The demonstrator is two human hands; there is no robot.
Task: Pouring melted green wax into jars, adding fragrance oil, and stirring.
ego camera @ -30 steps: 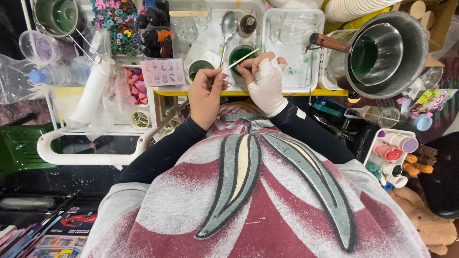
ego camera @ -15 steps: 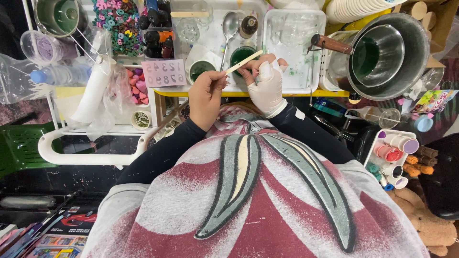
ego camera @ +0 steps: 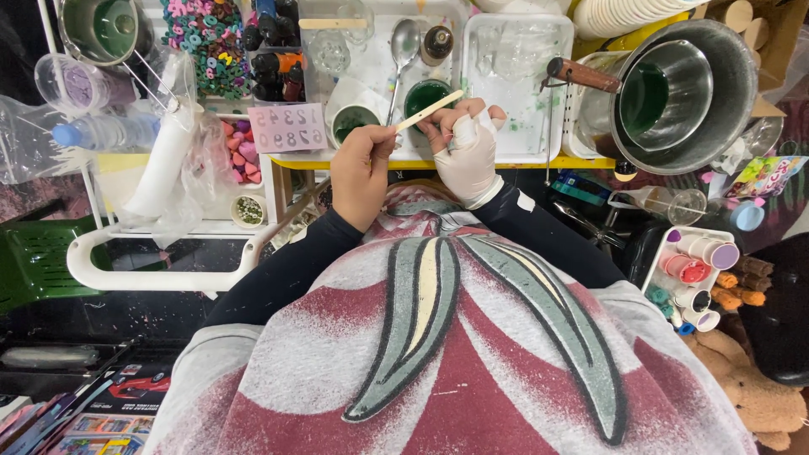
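Note:
My left hand (ego camera: 361, 168) is bare and pinches the near end of a flat wooden stick (ego camera: 431, 109). My right hand (ego camera: 466, 150) wears a white glove, and its fingertips close on the same stick a little further along. The stick slants up to the right, over the front edge of a white tray (ego camera: 522, 147). Just behind it in the tray stand two white cups of green liquid (ego camera: 428, 93) (ego camera: 352, 123), with a metal spoon (ego camera: 403, 49) lying between them.
A large metal pot (ego camera: 684, 94) with green liquid and a wooden handle sits at the right. A pink number mould (ego camera: 286, 127), a white roll (ego camera: 160, 162) and coloured beads (ego camera: 206, 38) lie left. Small paint cups (ego camera: 698, 271) and a teddy bear (ego camera: 758, 396) are lower right.
The stick has shifted slightly to the right between my fingers. Both hands stay in almost the same place.

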